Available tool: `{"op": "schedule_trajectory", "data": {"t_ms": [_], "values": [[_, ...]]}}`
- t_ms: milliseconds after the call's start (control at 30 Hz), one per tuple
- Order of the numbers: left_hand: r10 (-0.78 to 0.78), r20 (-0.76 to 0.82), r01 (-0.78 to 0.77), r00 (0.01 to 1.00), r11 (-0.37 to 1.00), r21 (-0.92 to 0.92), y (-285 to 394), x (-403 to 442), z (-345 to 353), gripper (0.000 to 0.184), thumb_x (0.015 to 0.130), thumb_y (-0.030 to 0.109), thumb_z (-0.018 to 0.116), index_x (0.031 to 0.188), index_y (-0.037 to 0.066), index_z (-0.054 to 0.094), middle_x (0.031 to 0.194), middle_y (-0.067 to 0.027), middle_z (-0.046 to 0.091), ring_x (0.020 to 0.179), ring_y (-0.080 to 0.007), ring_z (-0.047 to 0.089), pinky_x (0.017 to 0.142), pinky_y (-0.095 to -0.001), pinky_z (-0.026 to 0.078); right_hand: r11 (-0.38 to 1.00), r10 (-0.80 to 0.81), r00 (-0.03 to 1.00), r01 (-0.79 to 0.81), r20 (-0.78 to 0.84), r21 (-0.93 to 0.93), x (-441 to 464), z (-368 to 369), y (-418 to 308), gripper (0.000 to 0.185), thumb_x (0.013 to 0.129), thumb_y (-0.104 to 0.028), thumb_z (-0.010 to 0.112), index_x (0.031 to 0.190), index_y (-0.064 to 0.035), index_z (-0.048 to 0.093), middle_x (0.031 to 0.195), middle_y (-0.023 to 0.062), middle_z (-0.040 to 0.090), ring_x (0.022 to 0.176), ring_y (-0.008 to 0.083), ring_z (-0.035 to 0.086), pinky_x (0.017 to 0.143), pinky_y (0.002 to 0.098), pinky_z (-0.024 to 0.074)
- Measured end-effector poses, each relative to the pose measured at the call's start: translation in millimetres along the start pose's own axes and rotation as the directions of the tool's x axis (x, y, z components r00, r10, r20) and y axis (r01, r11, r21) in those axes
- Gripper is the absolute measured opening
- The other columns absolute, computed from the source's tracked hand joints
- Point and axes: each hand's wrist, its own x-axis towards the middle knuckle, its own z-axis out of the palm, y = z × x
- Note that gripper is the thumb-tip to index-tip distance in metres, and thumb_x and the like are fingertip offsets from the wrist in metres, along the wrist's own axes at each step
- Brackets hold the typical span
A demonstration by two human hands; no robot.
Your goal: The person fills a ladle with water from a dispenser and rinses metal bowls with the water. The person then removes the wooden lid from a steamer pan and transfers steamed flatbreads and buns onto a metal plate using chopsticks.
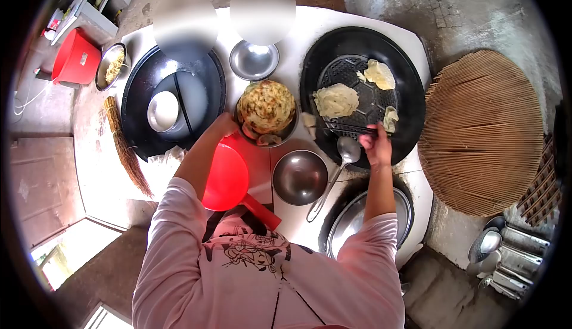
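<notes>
Chopsticks [345,128] are gripped in my right hand [378,145], over the near side of the large black wok [411,111]. Their tips point left, by a pale strip of food [308,125] at the wok's left rim. On the wok's bottom lie pale flatbread pieces: a large one [336,100], another [379,74] behind it and a small one [390,119] at the right. My left hand [224,126] is closed at the left rim of a metal bowl [291,131] heaped with browned flatbread [266,106]; its fingertips are partly hidden.
A ladle [348,149] leans on the wok's near rim beside a metal bowl [300,178]. A red dipper [225,177] sits near my left forearm. Left is a water-filled wok [132,105] with a floating bowl [162,111]; right, a round stalk lid [482,132].
</notes>
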Motion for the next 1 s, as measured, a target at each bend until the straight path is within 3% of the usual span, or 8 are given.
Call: {"op": "schedule_trajectory", "data": {"t_ms": [200,367,633,733,833,867,967,1000], "values": [[0.013,-0.028,-0.009,1.0,0.991,0.13,22.4,-18.7,-4.9,0.021,0.065,0.013,0.052,0.075,-0.004,0.06,0.072,-0.022,0.058,0.068,-0.0329,0.058,0.06,-0.0385,0.045,0.924,-0.055,0.982,0.118,0.179,-0.364,-20.2,99.2,2.4,0.034,0.084,-0.029,0.047,0.078,0.0031,0.053,0.061,0.0104,0.055,0.047,0.0174,0.057,0.043,0.0244,0.0505],[-0.015,-0.028,0.02,0.999,0.983,0.183,8.8,-3.3,1.3,0.023,0.066,0.012,0.051,0.08,-0.004,0.06,0.083,-0.0241,0.057,0.081,-0.0345,0.056,0.071,-0.0377,0.044,0.721,-0.097,0.921,0.327,0.378,-0.611,-47.4,161.7,0.9,0.029,0.082,-0.024,0.052,0.075,0.0044,0.056,0.061,0.0065,0.054,0.044,0.0124,0.053,0.04,0.0223,0.0443],[-0.001,-0.088,0.015,0.996,0.986,0.167,11.8,-4.2,2.2,0.024,0.066,0.014,0.051,0.082,-0.001,0.061,0.085,-0.0234,0.057,0.084,-0.0343,0.055,0.072,-0.0386,0.044,0.714,-0.245,0.9,0.419,0.361,-0.561,-61.2,146.5,2.3,0.025,0.082,-0.019,0.051,0.077,0.0052,0.055,0.066,0.0078,0.055,0.051,0.0118,0.054,0.043,0.0222,0.0479],[0.165,-0.068,-0.141,0.984,0.953,0.268,11.6,-9.8,-1.7,0.023,0.067,0.018,0.052,0.083,0.004,0.061,0.086,-0.0203,0.057,0.084,-0.0331,0.055,0.071,-0.0393,0.044,0.802,-0.255,0.897,0.404,0.361,-0.439,-63.2,127.3,3.5,0.024,0.083,-0.019,0.05,0.078,0.004,0.055,0.068,0.0088,0.055,0.053,0.0132,0.054,0.046,0.0241,0.0491],[0.178,-0.049,-0.164,0.983,0.964,0.207,6.4,-8.0,-2.1,0.023,0.065,0.019,0.055,0.082,0.005,0.061,0.082,-0.0203,0.057,0.083,-0.0341,0.055,0.071,-0.0394,0.044,0.841,-0.266,0.939,0.337,0.219,-0.422,-64.9,90.7,-32.0,0.029,0.085,-0.024,0.047,0.076,0.0028,0.054,0.065,0.0095,0.055,0.05,0.0151,0.055,0.044,0.0241,0.0478],[0.17,-0.028,-0.162,0.985,0.971,0.176,-1.1,0.4,-2.1,0.024,0.064,0.019,0.055,0.082,0.004,0.061,0.081,-0.0208,0.057,0.083,-0.0343,0.055,0.071,-0.0393,0.044,0.825,-0.393,0.909,0.416,0.14,-0.382,-58.5,70.3,-41.7,0.033,0.086,-0.028,0.044,0.077,0.0021,0.054,0.063,0.0095,0.055,0.048,0.0153,0.055,0.043,0.0235,0.0465],[0.056,-0.021,-0.055,0.998,0.998,0.03,1.2,-2.3,-3.0,0.022,0.06,0.013,0.057,0.076,-0.003,0.06,0.069,-0.0193,0.059,0.064,-0.0283,0.059,0.056,-0.0364,0.045,0.668,-0.708,0.69,0.586,-0.149,-0.458,-21.1,-11.7,-60.1,0.033,0.087,-0.027,0.042,0.078,0.0019,0.053,0.062,0.0092,0.055,0.047,0.0141,0.054,0.042,0.0232,0.0458],[0.004,0.016,-0.004,1.0,1.0,-0.023,8.4,-7.2,-5.6,0.022,0.059,0.011,0.058,0.074,-0.005,0.06,0.063,-0.0174,0.059,0.055,-0.025,0.059,0.049,-0.035,0.044,0.671,-0.726,0.635,0.567,-0.264,-0.478,-6.1,-43.9,-59.8,0.033,0.087,-0.028,0.041,0.078,0.0021,0.053,0.062,0.0091,0.055,0.048,0.014,0.054,0.043,0.0231,0.0459]]}}
